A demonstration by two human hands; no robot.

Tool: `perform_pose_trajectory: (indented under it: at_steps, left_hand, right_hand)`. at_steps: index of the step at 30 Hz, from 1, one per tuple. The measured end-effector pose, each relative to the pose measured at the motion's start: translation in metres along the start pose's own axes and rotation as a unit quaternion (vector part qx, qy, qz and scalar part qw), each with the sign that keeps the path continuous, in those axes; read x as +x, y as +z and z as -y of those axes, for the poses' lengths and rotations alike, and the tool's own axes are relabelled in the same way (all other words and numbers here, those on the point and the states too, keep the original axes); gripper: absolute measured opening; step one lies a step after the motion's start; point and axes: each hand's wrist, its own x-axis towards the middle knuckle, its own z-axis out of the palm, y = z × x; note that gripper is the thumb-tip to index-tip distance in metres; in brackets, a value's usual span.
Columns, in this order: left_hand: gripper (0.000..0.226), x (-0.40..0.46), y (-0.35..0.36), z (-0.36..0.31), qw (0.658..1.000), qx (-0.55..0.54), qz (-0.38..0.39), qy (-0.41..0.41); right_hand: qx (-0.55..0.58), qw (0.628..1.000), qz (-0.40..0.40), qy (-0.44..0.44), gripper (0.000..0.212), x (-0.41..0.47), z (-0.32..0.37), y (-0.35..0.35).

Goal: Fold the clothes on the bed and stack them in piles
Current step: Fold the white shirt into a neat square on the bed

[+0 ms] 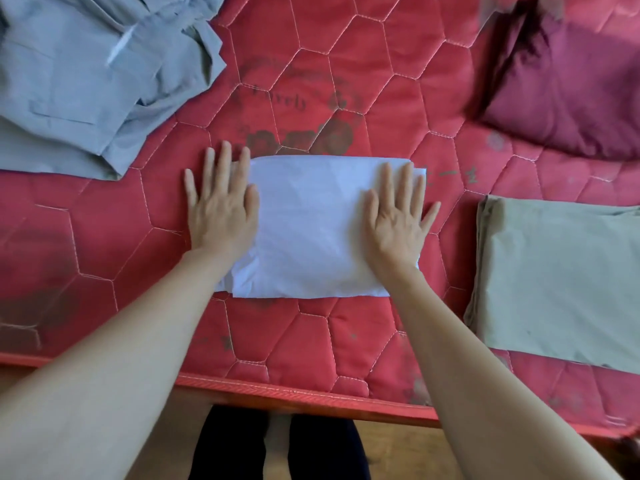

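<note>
A white garment (311, 223), folded into a rectangle, lies in the middle of the red quilted mattress (114, 233). My left hand (221, 202) rests flat on its left edge, fingers straight and spread, partly on the mattress. My right hand (398, 209) presses flat on its right side, fingers straight. A folded beige garment (557, 278) lies to the right. Rumpled grey clothes (90, 74) lie unfolded at the far left. A maroon garment (575, 84) lies at the far right, blurred.
The mattress's front edge (298, 393) runs across the bottom of the view, with a wooden floor and my dark-clad legs (277, 445) below it. Bare mattress shows between the white garment and the other clothes.
</note>
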Motion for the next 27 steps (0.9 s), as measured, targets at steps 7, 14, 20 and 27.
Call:
perform_pose_trajectory:
  at_steps: [7, 14, 20, 27]
  left_hand:
    - [0.043, -0.016, -0.044, 0.021, 0.981, -0.105, -0.141, -0.084]
    - [0.006, -0.103, -0.043, 0.002, 0.962, -0.241, -0.094, -0.089]
    - [0.023, -0.119, -0.036, -0.006, 0.926, -0.307, -0.066, -0.210]
    - [0.016, -0.118, -0.026, 0.003, 0.863, -0.431, 0.011, -0.264]
  right_hand:
    - [-0.002, 0.999, -0.049, 0.003, 0.058, -0.017, -0.005, -0.013]
    - [0.017, 0.988, -0.091, -0.125, 0.050, -0.055, 0.006, -0.016]
    - [0.039, 0.932, 0.035, -0.359, 0.040, -0.035, 0.079, -0.011]
    - [0.043, 0.931, 0.054, -0.357, 0.039, 0.011, 0.152, 0.003]
